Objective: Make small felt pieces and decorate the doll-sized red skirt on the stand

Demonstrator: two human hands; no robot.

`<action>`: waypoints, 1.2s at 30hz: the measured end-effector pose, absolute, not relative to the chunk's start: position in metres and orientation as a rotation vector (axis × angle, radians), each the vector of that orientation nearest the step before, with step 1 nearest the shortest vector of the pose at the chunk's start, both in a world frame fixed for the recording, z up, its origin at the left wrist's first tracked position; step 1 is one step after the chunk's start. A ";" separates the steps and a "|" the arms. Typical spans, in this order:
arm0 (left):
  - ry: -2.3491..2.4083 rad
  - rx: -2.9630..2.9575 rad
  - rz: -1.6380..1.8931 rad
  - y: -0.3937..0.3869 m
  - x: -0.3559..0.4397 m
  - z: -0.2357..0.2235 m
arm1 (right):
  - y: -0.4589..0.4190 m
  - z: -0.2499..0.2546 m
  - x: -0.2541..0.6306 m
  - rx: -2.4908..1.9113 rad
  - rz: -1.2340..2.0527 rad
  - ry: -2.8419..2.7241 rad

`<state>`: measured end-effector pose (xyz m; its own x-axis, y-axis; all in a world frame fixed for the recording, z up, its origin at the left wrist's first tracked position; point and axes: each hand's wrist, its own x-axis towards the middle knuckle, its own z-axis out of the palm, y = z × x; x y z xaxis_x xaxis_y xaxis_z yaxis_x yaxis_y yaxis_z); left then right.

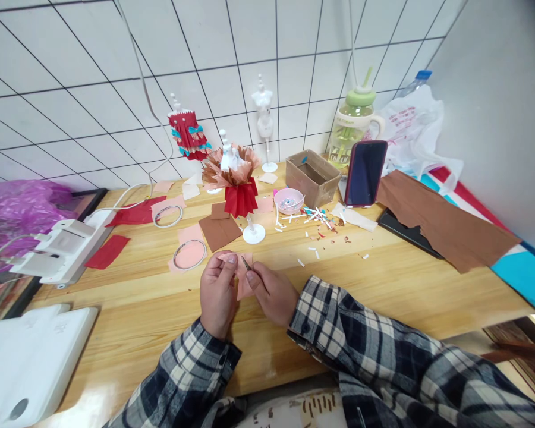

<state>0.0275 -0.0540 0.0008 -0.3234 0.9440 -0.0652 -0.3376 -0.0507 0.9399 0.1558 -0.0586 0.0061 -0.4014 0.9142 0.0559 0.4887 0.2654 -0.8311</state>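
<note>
My left hand (pixel 218 291) is closed, pinching a piece of pale pink crepe paper (pixel 244 289) between thumb and fingers. My right hand (pixel 274 292) grips a small pointed metal tool (pixel 246 263), its tip up against the paper; most of it is hidden in the fingers, so I cannot tell whether it is tweezers or scissors. Just beyond my hands stands a mini dress form (pixel 226 156) wearing a red pleated paper skirt (pixel 241 199) with brown and pink ruffles above. Brown paper squares (pixel 220 232) and a metal ring (pixel 189 255) on pink paper lie to its left.
Behind stand a bare white dress form (pixel 264 113) and one dressed in red (pixel 189 135). A pink bowl (pixel 289 201), paper scraps (pixel 318 217), a cardboard box (pixel 312 178), a phone (pixel 365 172) and a jug (pixel 354 128) are right; a power strip (pixel 78 249) is left.
</note>
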 end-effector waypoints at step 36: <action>1.163 0.734 1.573 -0.053 0.027 -0.001 | -0.056 0.005 0.154 -1.288 1.024 -2.012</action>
<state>0.0274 -0.0528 -0.0013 -0.3115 0.9462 -0.0879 -0.3616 -0.0325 0.9318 0.1537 -0.0562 0.0047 -0.4006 0.9155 0.0373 0.5088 0.2561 -0.8219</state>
